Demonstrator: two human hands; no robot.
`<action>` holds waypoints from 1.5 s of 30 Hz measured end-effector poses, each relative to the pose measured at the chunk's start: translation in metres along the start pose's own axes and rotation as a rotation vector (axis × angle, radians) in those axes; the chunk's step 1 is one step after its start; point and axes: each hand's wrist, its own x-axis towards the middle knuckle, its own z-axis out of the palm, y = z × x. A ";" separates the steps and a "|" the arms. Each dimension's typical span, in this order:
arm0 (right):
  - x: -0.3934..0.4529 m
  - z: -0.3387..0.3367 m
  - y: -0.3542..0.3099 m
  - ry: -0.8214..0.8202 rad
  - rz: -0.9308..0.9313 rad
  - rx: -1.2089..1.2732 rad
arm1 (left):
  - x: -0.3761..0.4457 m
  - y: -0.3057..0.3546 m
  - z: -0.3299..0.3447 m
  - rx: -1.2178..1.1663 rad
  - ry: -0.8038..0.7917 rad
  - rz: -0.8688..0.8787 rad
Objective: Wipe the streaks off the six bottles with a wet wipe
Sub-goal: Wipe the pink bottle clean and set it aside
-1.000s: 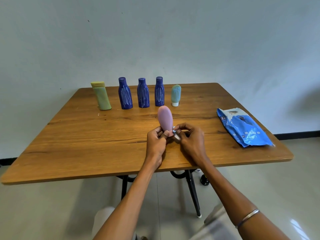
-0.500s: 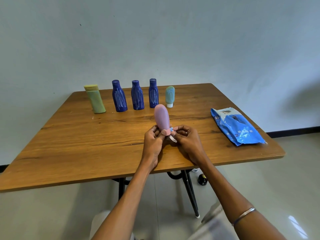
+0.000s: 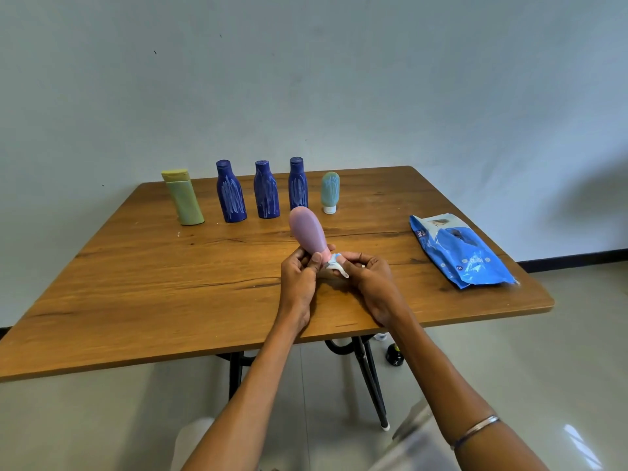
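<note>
the blue wipe packet (image 3: 458,253) bears small white print, possibly "mee", too blurred to read surely.

The pink bottle's (image 3: 307,232) cap end was hidden behind fingers (image 3: 316,260) and a scrap of wet wipe (image 3: 334,265) at frame centre. The print on the blue pack (image 3: 458,253) at right was too small to read. The frame's left edge cut the worktop (image 3: 136,283) off.

Wooden table (image 3: 136,300), black legs; pale wall (image 3: 306,79); glossy floor (image 3: 543,351).
</note>
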 end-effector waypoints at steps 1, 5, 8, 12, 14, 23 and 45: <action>0.000 0.002 0.001 0.003 -0.019 -0.047 | 0.000 0.000 0.000 0.012 -0.017 0.007; 0.002 0.009 0.002 -0.020 -0.019 -0.203 | -0.003 0.000 0.003 0.059 -0.061 0.044; 0.002 0.006 0.000 -0.057 0.033 -0.141 | -0.002 -0.001 0.001 0.040 -0.024 0.036; -0.002 -0.001 -0.002 -0.019 0.037 0.019 | 0.000 -0.002 -0.001 0.006 -0.009 0.022; -0.002 0.001 -0.001 0.020 0.005 0.004 | 0.001 -0.002 -0.001 0.004 -0.013 0.022; -0.004 0.004 0.006 0.097 -0.171 -0.169 | 0.002 -0.008 -0.002 0.081 0.032 0.038; 0.010 0.017 -0.014 0.160 -0.963 -1.002 | 0.001 -0.011 -0.004 0.272 -0.043 0.039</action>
